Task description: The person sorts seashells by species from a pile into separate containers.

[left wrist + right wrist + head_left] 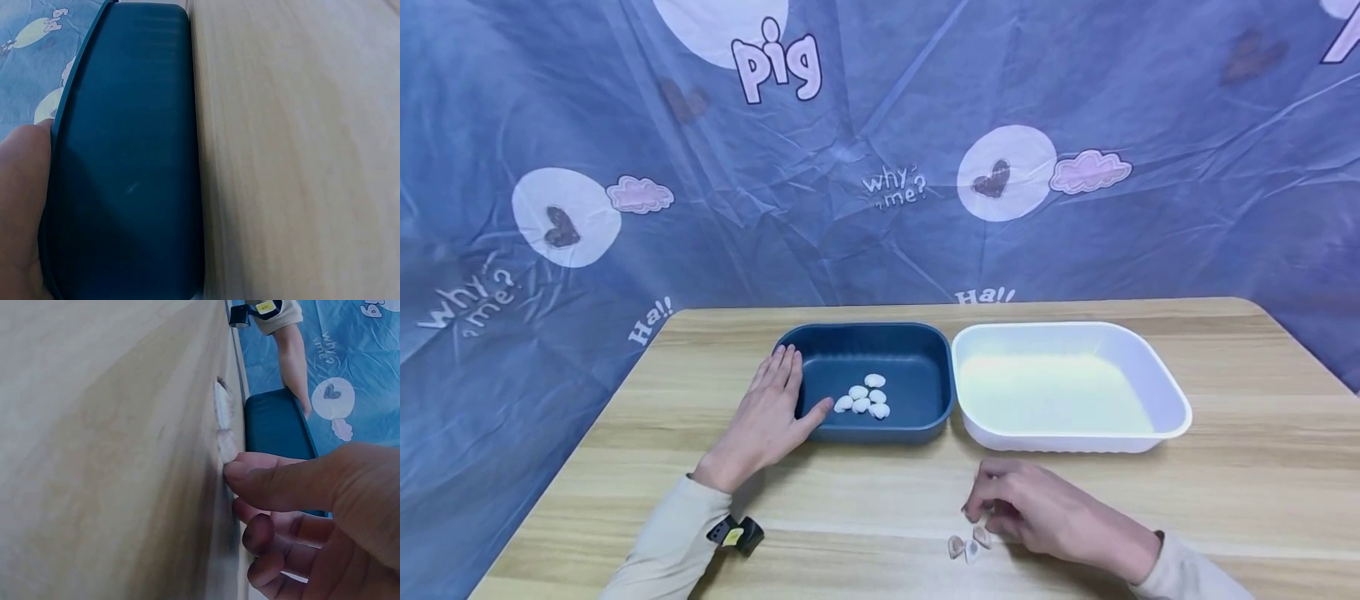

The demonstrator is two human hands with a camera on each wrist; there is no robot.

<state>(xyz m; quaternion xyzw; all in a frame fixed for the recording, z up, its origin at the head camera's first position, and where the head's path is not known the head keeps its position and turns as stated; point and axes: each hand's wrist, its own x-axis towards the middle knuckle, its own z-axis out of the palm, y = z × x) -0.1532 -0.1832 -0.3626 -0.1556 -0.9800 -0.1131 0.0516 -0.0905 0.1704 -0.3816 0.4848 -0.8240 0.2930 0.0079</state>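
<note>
In the head view my left hand (767, 425) lies over the left front corner of a dark blue basin (936, 429), fingers straight along its left rim and thumb across the front rim. The left wrist view shows the thumb (22, 206) at the basin's edge. Several white seashells (861, 405) lie together inside it. On the table, my right hand (1037, 512) is low over a few small brownish seashells (956, 547), its fingers bent and apart from the thumb. In the right wrist view the thumb (250, 481) is right at a pale shell (226, 447).
A white basin (1075, 440) stands to the right of the dark blue one, their rims side by side. Both are on a wood-grain table (850, 517). A blue printed cloth (850, 233) hangs behind the table. A black strap device (736, 534) is on the left wrist.
</note>
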